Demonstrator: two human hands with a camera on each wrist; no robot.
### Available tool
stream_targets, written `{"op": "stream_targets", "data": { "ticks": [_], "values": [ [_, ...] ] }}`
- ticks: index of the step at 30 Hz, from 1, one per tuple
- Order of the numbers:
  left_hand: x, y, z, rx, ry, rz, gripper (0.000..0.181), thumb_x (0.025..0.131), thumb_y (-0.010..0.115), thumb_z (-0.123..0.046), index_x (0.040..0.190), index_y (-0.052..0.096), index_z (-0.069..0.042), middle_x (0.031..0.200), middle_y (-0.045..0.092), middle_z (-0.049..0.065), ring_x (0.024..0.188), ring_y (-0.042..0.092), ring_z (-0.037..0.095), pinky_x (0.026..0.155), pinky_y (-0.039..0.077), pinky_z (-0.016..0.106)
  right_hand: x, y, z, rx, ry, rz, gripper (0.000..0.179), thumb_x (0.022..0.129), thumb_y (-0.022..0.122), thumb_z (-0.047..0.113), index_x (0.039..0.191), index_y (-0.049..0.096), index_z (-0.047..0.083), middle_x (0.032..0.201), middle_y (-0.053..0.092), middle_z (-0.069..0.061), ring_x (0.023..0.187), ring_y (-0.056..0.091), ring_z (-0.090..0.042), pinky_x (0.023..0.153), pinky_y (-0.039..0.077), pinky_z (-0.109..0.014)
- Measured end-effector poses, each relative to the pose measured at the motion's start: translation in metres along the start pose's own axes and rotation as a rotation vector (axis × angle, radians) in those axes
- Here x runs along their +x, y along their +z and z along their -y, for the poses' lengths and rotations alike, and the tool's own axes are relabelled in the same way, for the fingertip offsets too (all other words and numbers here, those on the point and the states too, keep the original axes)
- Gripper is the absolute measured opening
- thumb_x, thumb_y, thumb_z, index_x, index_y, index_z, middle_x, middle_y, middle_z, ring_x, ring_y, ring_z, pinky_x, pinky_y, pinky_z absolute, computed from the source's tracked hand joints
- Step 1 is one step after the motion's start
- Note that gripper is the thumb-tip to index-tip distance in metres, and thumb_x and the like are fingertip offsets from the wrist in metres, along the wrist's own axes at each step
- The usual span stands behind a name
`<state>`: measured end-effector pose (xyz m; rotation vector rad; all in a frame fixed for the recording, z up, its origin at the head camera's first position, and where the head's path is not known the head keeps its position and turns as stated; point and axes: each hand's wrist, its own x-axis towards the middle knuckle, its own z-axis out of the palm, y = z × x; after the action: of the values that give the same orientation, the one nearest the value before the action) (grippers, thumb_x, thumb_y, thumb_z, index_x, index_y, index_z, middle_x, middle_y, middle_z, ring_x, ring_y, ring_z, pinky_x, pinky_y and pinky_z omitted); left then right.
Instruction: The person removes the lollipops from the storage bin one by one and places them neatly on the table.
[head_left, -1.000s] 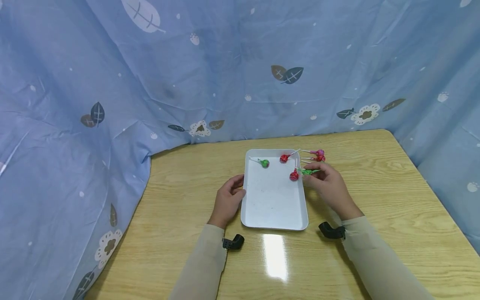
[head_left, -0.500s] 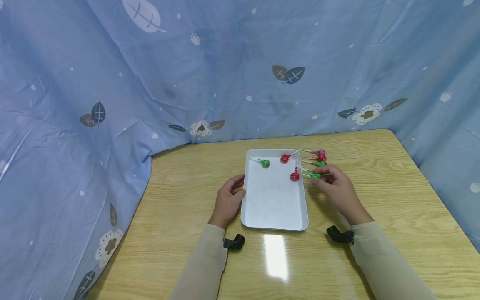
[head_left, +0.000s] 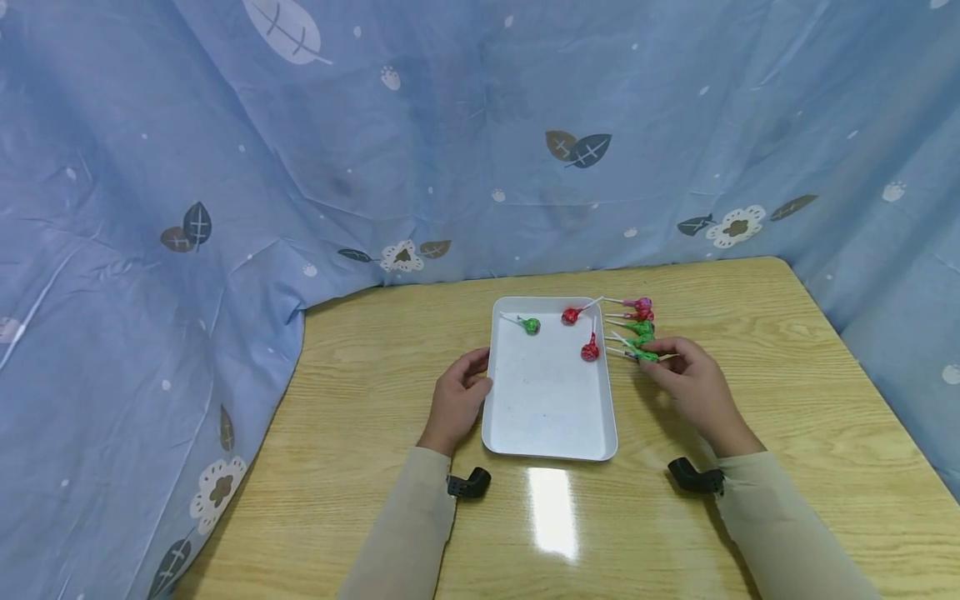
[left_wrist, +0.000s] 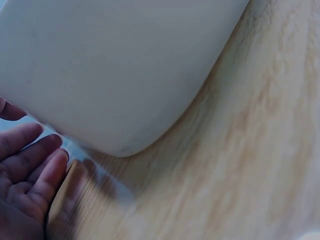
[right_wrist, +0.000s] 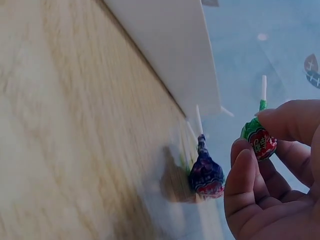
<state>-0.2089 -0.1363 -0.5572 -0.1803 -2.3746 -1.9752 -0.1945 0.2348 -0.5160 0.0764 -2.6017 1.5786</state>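
Green lollipop (right_wrist: 260,140) pinched in the right hand (head_left: 697,390), just right of the tray (head_left: 547,408)!
Here's the key line: candy at the fingertips, on the hand's left, stick slanting far and left towards the tray's right side, a dark blue lollipop (right_wrist: 206,175) just beside; right hand clearly the nearer. Its forearm reaches in from near right, thumb and fingers closed on the wrapper; clearance over the bench (head_left: 750,367), hard to call. Across the tray, the left hand (head_left: 454,400) rests by the left rim, fingers relaxed.

Green-and-red lollipop (right_wrist: 260,139) in the right grip (head_left: 697,387), beside the rectangular white tray (head_left: 551,408)
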Motion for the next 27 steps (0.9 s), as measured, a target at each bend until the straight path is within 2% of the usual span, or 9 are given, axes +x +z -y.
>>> {"op": "stream_targets", "data": {
  "ticks": [12, 19, 27],
  "values": [
    [0.000, 0.000, -0.001, 0.010, -0.013, -0.005, 0.048, 0.101, 0.065, -0.003, 0.149, 0.065, -0.007, 0.135, 0.071, 0.007, 0.108, 0.071, 0.024, 0.096, 0.058, 0.039, -0.003, 0.000, -0.002, -0.031, -0.025, -0.005, 0.029, 0.108, 0.071, 0.015, 0.131, 0.072, -0.003, 0.125, 0.063, -0.020, 0.089, 0.063, -0.012, 0.061, 0.053, -0.026],
    [0.000, 0.001, 0.000, 0.000, 0.000, -0.007, 0.048, 0.101, 0.065, -0.002, 0.149, 0.065, -0.005, 0.134, 0.071, 0.009, 0.107, 0.072, 0.025, 0.094, 0.058, 0.038, -0.005, -0.001, -0.006, -0.035, -0.004, -0.027, 0.028, 0.109, 0.070, 0.013, 0.130, 0.074, -0.003, 0.122, 0.062, -0.019, 0.090, 0.064, -0.011, 0.065, 0.056, -0.025],
    [0.000, 0.001, -0.001, 0.001, -0.002, -0.010, 0.047, 0.101, 0.065, -0.002, 0.148, 0.066, -0.006, 0.133, 0.071, 0.008, 0.108, 0.072, 0.024, 0.095, 0.058, 0.041, -0.004, 0.002, -0.012, -0.043, 0.008, -0.021, 0.028, 0.107, 0.072, 0.011, 0.130, 0.070, -0.004, 0.125, 0.061, -0.021, 0.092, 0.062, -0.015, 0.066, 0.053, -0.022]
  ]
}}
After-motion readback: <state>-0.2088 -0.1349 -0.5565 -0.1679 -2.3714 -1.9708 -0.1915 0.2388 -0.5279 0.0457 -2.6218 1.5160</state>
